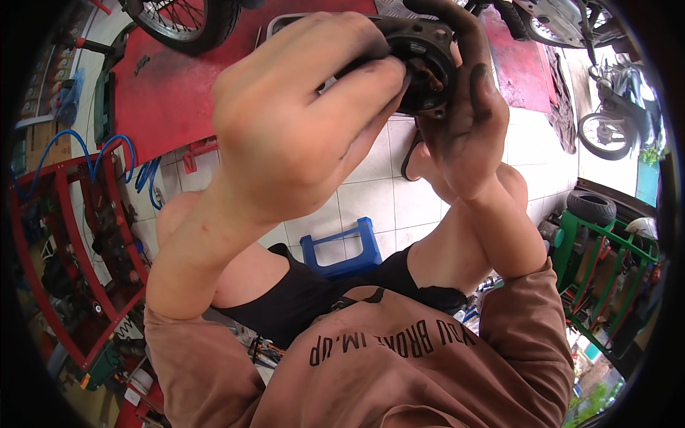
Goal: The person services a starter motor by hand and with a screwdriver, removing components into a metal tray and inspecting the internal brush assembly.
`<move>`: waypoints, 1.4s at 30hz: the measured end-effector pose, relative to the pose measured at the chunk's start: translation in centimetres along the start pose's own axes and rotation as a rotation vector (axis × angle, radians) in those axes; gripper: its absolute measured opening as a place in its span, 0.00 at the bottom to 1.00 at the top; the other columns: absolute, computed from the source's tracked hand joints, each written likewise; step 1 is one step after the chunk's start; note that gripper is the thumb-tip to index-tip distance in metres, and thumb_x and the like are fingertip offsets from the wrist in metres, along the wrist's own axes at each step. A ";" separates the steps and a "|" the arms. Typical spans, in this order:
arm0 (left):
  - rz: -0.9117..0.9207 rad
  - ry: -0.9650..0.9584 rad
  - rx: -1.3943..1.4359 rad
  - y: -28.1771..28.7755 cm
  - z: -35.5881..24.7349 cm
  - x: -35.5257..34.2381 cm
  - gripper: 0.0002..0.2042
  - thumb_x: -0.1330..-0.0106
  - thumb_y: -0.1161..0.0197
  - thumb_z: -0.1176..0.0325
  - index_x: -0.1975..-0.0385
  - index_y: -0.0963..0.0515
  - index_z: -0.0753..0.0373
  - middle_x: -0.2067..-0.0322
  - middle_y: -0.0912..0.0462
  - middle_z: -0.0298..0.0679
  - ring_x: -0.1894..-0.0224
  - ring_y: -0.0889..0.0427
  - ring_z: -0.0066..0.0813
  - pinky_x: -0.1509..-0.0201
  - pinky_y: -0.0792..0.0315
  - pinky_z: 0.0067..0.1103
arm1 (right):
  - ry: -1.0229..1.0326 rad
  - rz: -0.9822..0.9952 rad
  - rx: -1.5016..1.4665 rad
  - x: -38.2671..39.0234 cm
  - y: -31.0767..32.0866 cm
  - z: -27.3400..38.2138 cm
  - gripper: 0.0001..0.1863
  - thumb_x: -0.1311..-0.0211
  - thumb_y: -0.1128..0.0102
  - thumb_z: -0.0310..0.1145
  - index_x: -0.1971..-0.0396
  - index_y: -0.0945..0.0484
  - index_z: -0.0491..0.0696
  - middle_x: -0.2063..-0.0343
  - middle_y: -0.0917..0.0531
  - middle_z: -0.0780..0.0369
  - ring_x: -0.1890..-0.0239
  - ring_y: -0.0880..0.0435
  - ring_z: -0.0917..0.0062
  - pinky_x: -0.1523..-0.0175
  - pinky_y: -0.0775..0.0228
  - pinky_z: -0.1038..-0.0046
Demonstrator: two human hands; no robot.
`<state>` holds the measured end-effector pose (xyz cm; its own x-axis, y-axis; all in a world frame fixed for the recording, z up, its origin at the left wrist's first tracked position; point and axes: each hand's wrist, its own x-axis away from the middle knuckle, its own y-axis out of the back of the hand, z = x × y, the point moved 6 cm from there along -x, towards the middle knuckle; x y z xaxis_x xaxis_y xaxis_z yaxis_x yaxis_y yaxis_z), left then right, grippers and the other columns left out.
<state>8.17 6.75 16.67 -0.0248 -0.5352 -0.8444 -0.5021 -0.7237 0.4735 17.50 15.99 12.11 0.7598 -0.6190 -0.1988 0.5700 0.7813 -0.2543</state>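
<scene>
One round, dark metal part (422,36) is up near the person's eyes, probably raised for a better look into its hollow. Their right hand (467,132) cups it, fingers clamped round the rim, seemingly to steady it. The left hand (296,118) meets the opposite side, fingers bent together; I can't tell whether the hidden tips grip. A blue stool (367,246) stands low between the knees, clear of both arms.

Dark metal part (422,51), faint gloss; blue plastic stool (349,267), smooth; brown cloth shirt (407,371), matt.
</scene>
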 end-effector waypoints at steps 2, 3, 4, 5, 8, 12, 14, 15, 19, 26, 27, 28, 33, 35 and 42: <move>0.014 0.028 0.008 -0.1 0.0 0.0 0.11 0.57 0.27 0.81 0.72 0.18 0.68 0.74 0.20 0.40 0.77 0.22 0.28 0.76 0.30 0.19 | 0.003 -0.012 -0.017 0.1 0.0 -0.2 0.45 0.42 0.48 0.62 0.37 0.47 0.42 0.50 0.27 0.52 0.49 0.24 0.70 0.44 0.30 0.71; 0.028 0.051 0.019 -0.1 0.0 0.0 0.11 0.57 0.27 0.81 0.72 0.18 0.68 0.74 0.20 0.40 0.77 0.22 0.28 0.77 0.30 0.18 | 0.001 -0.012 -0.027 0.1 0.0 -0.3 0.45 0.42 0.48 0.62 0.37 0.47 0.42 0.50 0.27 0.52 0.49 0.24 0.70 0.44 0.30 0.71; 0.045 0.069 0.021 -0.1 0.0 -0.1 0.11 0.57 0.27 0.81 0.72 0.18 0.68 0.74 0.20 0.40 0.77 0.22 0.27 0.77 0.30 0.18 | -0.010 0.001 -0.040 0.1 0.1 -0.3 0.45 0.41 0.48 0.62 0.37 0.47 0.42 0.50 0.27 0.52 0.49 0.23 0.70 0.44 0.30 0.71; 0.060 0.085 0.022 -0.1 0.0 -0.2 0.11 0.57 0.26 0.81 0.72 0.18 0.67 0.74 0.20 0.40 0.78 0.23 0.27 0.77 0.31 0.18 | -0.020 0.009 -0.045 0.1 0.1 -0.2 0.44 0.41 0.48 0.61 0.37 0.47 0.42 0.50 0.27 0.52 0.49 0.23 0.70 0.44 0.30 0.71; 0.078 0.090 0.005 0.1 0.1 -0.4 0.11 0.57 0.26 0.81 0.73 0.18 0.67 0.74 0.20 0.40 0.78 0.23 0.25 0.78 0.32 0.17 | -0.041 0.023 -0.050 0.0 0.3 0.1 0.44 0.40 0.49 0.60 0.37 0.47 0.42 0.50 0.27 0.52 0.48 0.24 0.70 0.44 0.31 0.71; 0.061 0.102 0.025 0.1 0.0 -0.2 0.10 0.57 0.26 0.81 0.73 0.18 0.67 0.74 0.20 0.39 0.79 0.23 0.24 0.79 0.32 0.16 | -0.021 0.022 -0.057 0.0 0.4 0.1 0.42 0.39 0.50 0.59 0.37 0.48 0.41 0.49 0.27 0.52 0.48 0.24 0.71 0.43 0.31 0.71; 0.062 0.119 0.031 0.1 0.1 -0.2 0.10 0.57 0.26 0.81 0.73 0.18 0.67 0.75 0.21 0.39 0.79 0.23 0.24 0.79 0.32 0.16 | 0.001 0.022 -0.044 0.0 0.4 0.2 0.42 0.38 0.50 0.58 0.37 0.48 0.40 0.49 0.27 0.52 0.47 0.24 0.71 0.43 0.32 0.71; 0.059 0.120 0.037 0.0 0.0 -0.2 0.10 0.57 0.26 0.81 0.73 0.18 0.67 0.75 0.21 0.39 0.79 0.23 0.24 0.79 0.32 0.16 | 0.007 0.023 -0.036 0.1 0.5 0.3 0.42 0.38 0.51 0.57 0.37 0.48 0.40 0.49 0.27 0.52 0.47 0.25 0.71 0.42 0.32 0.71; 0.059 0.096 0.031 -0.2 0.2 -0.1 0.10 0.56 0.27 0.81 0.73 0.18 0.68 0.75 0.21 0.40 0.78 0.23 0.26 0.78 0.31 0.17 | 0.015 0.039 -0.013 0.2 0.3 0.5 0.41 0.37 0.52 0.57 0.37 0.47 0.38 0.49 0.27 0.52 0.47 0.25 0.71 0.42 0.33 0.71; 0.110 0.104 0.034 -0.5 -0.5 -0.5 0.10 0.57 0.29 0.82 0.73 0.19 0.70 0.75 0.22 0.42 0.77 0.23 0.29 0.76 0.30 0.19 | 0.106 0.030 0.139 0.3 0.9 0.1 0.41 0.34 0.60 0.61 0.39 0.46 0.36 0.51 0.27 0.53 0.50 0.25 0.73 0.44 0.33 0.72; 0.094 0.058 0.026 -0.6 -0.6 -0.5 0.10 0.57 0.29 0.83 0.73 0.19 0.70 0.75 0.22 0.42 0.77 0.23 0.30 0.76 0.30 0.19 | 0.121 0.026 0.172 0.3 0.9 0.1 0.42 0.34 0.62 0.62 0.39 0.46 0.36 0.52 0.27 0.53 0.50 0.25 0.73 0.45 0.33 0.72; 0.090 0.018 0.020 -0.7 -0.6 -0.5 0.10 0.58 0.29 0.83 0.73 0.20 0.70 0.75 0.22 0.43 0.77 0.23 0.31 0.76 0.30 0.20 | 0.126 0.017 0.205 0.3 0.8 0.1 0.42 0.33 0.65 0.63 0.40 0.45 0.36 0.52 0.27 0.53 0.51 0.25 0.74 0.45 0.33 0.72; 0.092 -0.080 0.020 -1.0 -0.7 -0.5 0.10 0.60 0.29 0.83 0.76 0.21 0.71 0.76 0.23 0.43 0.77 0.23 0.33 0.77 0.30 0.21 | 0.131 -0.025 0.265 0.2 0.7 0.0 0.44 0.34 0.70 0.67 0.42 0.44 0.36 0.54 0.27 0.53 0.52 0.25 0.74 0.46 0.33 0.72; 0.083 -0.081 0.028 -1.1 -0.6 -0.4 0.11 0.61 0.29 0.83 0.76 0.21 0.71 0.76 0.23 0.43 0.77 0.23 0.34 0.77 0.30 0.21 | 0.120 -0.014 0.124 0.1 0.8 0.2 0.45 0.35 0.71 0.69 0.43 0.44 0.37 0.55 0.27 0.53 0.53 0.25 0.74 0.46 0.33 0.71; 0.061 -0.055 0.039 -1.0 -0.8 -0.2 0.12 0.61 0.28 0.83 0.74 0.20 0.70 0.75 0.22 0.44 0.77 0.22 0.33 0.76 0.29 0.20 | 0.310 0.109 -0.024 -0.2 1.1 -0.9 0.48 0.39 0.72 0.74 0.42 0.46 0.40 0.55 0.27 0.51 0.52 0.24 0.71 0.45 0.32 0.70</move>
<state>9.35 7.22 16.63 -0.1034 -0.5520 -0.8274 -0.5317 -0.6724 0.5150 17.69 16.86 11.03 0.6826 -0.5297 -0.5034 0.4801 0.8444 -0.2375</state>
